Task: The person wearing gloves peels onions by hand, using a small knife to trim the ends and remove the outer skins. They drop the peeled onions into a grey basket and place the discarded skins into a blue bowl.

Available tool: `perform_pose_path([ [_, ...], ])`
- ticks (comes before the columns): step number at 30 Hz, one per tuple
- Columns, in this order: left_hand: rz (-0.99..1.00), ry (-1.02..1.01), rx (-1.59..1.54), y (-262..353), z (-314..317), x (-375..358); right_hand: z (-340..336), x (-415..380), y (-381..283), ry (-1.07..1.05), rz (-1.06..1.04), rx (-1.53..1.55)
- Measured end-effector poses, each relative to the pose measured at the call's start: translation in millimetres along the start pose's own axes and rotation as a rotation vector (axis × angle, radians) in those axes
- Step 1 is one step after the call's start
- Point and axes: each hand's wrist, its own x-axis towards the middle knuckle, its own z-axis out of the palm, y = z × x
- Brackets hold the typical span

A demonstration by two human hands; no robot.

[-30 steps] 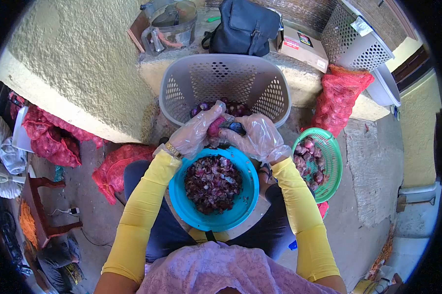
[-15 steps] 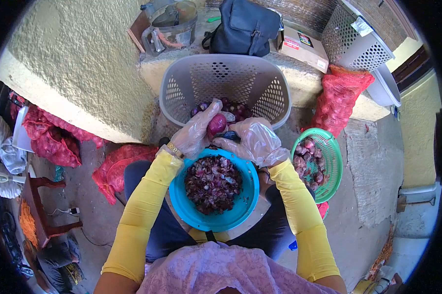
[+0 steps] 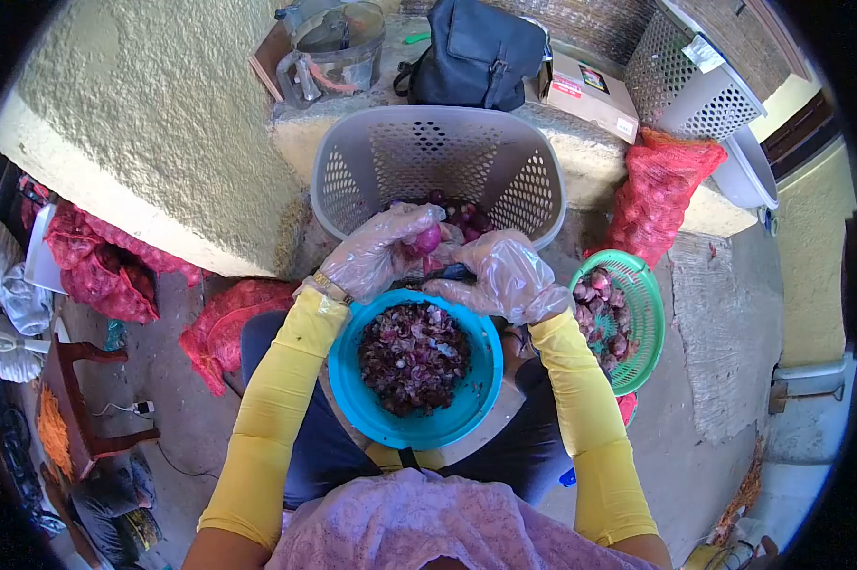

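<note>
A red onion (image 3: 426, 238) sat clamped in the fingers of the left hand (image 3: 371, 255), held above the far rim of a blue bowl (image 3: 352, 399) and just in front of the near wall of a grey basket (image 3: 438, 152). The right hand (image 3: 504, 275) lay just beside it, its fingers curled shut around a dark-handled knife (image 3: 452, 274) that pointed toward the onion. Both hands wore clear plastic gloves, and yellow sleeves (image 3: 276, 408) covered both arms. A gold watch (image 3: 329, 287) showed at the left wrist.

The blue bowl rested on the person's lap and was filled with purple onion peelings (image 3: 411, 356). More red onions (image 3: 461, 214) lay in the bottom of the grey basket, beyond the hands. To the right of the lap, a green basket (image 3: 649, 313) stood on the floor with onions in it. A red mesh sack (image 3: 661, 185) leaned against the ledge behind it, and other red mesh sacks (image 3: 101, 271) lay on the floor to the left. On the ledge beyond the grey basket stood a dark bag (image 3: 476, 52), a cardboard box (image 3: 590, 90) and a clear jug (image 3: 333, 47). A second grey basket (image 3: 680, 81) stood at the ledge's far right corner.
</note>
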Motion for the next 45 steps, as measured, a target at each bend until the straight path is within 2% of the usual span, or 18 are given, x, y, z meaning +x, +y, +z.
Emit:
perform_pose_path([
  [3, -0.022, -0.005, 0.016, 0, -1, 1, 0, 0, 0, -0.050, -0.011, -0.006],
  [5, -0.018, 0.010, 0.017, -3, 3, 1, 2, -1, 3, -0.060, -0.105, 0.083],
  [7, 0.062, 0.169, -0.031, 1, 19, -1, 4, -2, 1, -0.073, -0.096, 0.056],
  [9, 0.052, 0.145, -0.068, 3, 12, 1, 4, -3, -2, -0.084, -0.086, 0.029],
  [12, 0.051, 0.126, -0.147, 3, 8, 1, 0, -2, -5, -0.029, -0.092, 0.013],
  [15, 0.081, 0.117, -0.202, 4, 16, 0, 4, -1, 3, 0.125, -0.021, 0.069],
  [18, 0.104, 0.086, -0.173, 4, 16, -2, 9, 0, 5, 0.309, 0.218, 0.201],
  [22, 0.138, 0.004, -0.112, -5, 4, 3, 18, 2, 8, 0.383, 0.246, 0.284],
  [25, 0.129, 0.051, -0.113, -6, 2, 2, 17, 3, 9, 0.375, 0.191, 0.278],
  [27, 0.139, 0.093, -0.110, -7, 2, 4, 10, 6, 5, 0.213, 0.120, 0.409],
  [28, 0.147, 0.134, -0.108, -8, 1, 5, 7, 6, 3, 0.213, 0.120, 0.409],
  [30, 0.173, 0.132, -0.124, -10, -2, 7, 1, 4, 1, -0.133, 0.214, 0.524],
  [31, 0.200, 0.129, -0.139, -10, -3, 8, 2, 4, 2, -0.132, 0.214, 0.524],
  [33, 0.224, 0.169, -0.132, -8, 1, 8, 5, 4, 5, -0.204, 0.005, 0.425],
  [34, 0.249, 0.209, -0.125, -6, 3, 7, -4, 4, 0, -0.366, 0.119, 0.417],
  [37, 0.227, 0.155, -0.196, -4, -2, 7, 7, -2, 5, -0.257, 0.040, 0.438],
  [40, 0.196, 0.135, -0.227, -2, -1, 8, 7, 0, 8, -0.324, 0.020, 0.383],
  [45, 0.199, 0.149, -0.177, -2, 3, 7, 4, 0, 5, -0.299, 0.021, 0.375],
])
